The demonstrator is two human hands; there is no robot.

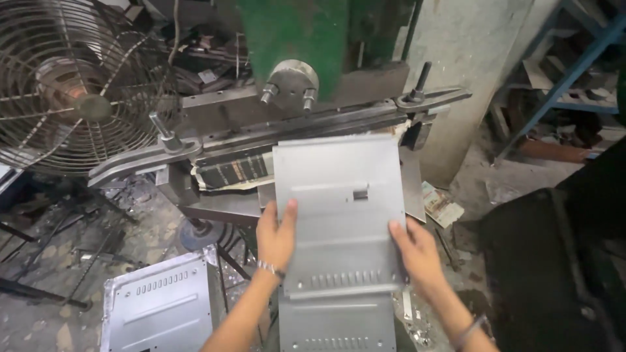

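Both hands flat on grey sheet-metal panel [339, 215] | left hand [275, 238] fingers spread on left edge, right hand [417, 254] gripping right edge | panel front under green press [300, 39] bar | keep square, fingers outside die | stacked panel [160, 306] lower left

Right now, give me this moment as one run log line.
left hand: flat on metal sheet | right hand: gripping sheet's right edge | sheet: far end under press machine | stack of sheets: lower left | fan: left
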